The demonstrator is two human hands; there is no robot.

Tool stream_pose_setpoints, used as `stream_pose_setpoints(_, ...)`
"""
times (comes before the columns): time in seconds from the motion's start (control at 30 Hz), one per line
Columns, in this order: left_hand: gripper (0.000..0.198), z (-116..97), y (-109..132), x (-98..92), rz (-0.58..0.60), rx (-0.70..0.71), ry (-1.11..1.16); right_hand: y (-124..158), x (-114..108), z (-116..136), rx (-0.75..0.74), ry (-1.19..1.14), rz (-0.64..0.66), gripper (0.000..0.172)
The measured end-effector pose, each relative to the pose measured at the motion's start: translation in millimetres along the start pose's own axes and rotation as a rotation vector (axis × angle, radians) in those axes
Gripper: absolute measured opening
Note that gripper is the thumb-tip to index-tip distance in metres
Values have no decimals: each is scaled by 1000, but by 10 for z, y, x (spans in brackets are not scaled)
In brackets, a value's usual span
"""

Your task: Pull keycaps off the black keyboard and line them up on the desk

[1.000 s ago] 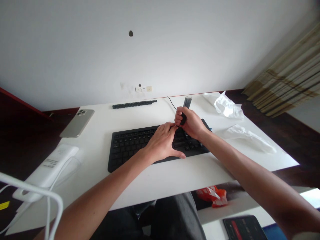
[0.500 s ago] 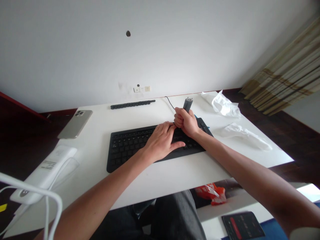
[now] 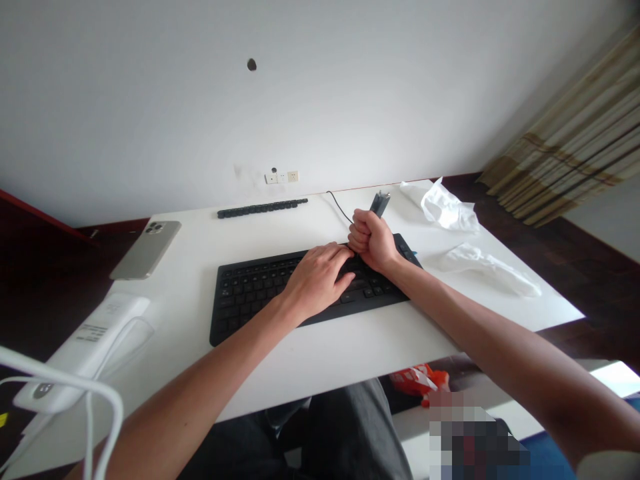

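A black keyboard (image 3: 250,293) lies on the white desk, with part of its keys hidden under my hands. My left hand (image 3: 320,277) rests palm down across the middle of it, fingers stretched out and thumb apart. Right beside its fingertips, my right hand (image 3: 371,240) is closed in a fist around a dark grey tool (image 3: 381,203). That tool's squared upper end, with small light-coloured tips, sticks out above the fist. Its lower end is hidden by my hands at the keyboard's upper edge, so its exact kind cannot be told.
A row of loose black keycaps (image 3: 263,208) lies near the wall, with a thin black cable (image 3: 340,208) to its right. A phone (image 3: 147,250) and a white power strip (image 3: 85,353) are at the left. Crumpled white tissues (image 3: 445,207) lie at the right.
The tool in my right fist has tilted to the right. My left thumb has drawn in closer to the hand. The keyboard stays in place on the desk.
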State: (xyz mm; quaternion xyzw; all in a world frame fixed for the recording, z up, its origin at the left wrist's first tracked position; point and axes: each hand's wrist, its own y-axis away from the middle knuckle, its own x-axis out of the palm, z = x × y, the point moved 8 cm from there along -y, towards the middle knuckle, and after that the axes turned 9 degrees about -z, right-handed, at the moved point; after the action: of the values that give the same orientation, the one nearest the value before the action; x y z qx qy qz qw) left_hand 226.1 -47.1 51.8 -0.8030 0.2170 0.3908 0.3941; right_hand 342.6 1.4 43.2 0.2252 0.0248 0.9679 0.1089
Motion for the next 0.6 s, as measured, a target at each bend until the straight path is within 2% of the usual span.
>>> stream_pose_setpoints(0.1, 28, 3, 1, -3, -11, -4, -8, -4, 1, -10, 8, -5, 8, 53)
stream_pose_setpoints(0.23, 43, 41, 7, 9, -16, -42, -75, -8, -5, -13, -2, -9, 16, 52)
stream_pose_setpoints(0.37, 54, 91, 17, 106, 62, -73, -168, -9, -9, -13, -19, -16, 30, 50)
stream_pose_setpoints(0.47, 53, 108, -7, 176, 120, -83, -206, -7, -6, -4, -37, -21, 37, 49)
stream_pose_setpoints(0.6, 44, 65, -90, 204, 128, -47, -234, -4, 2, -2, -46, -28, 39, 51)
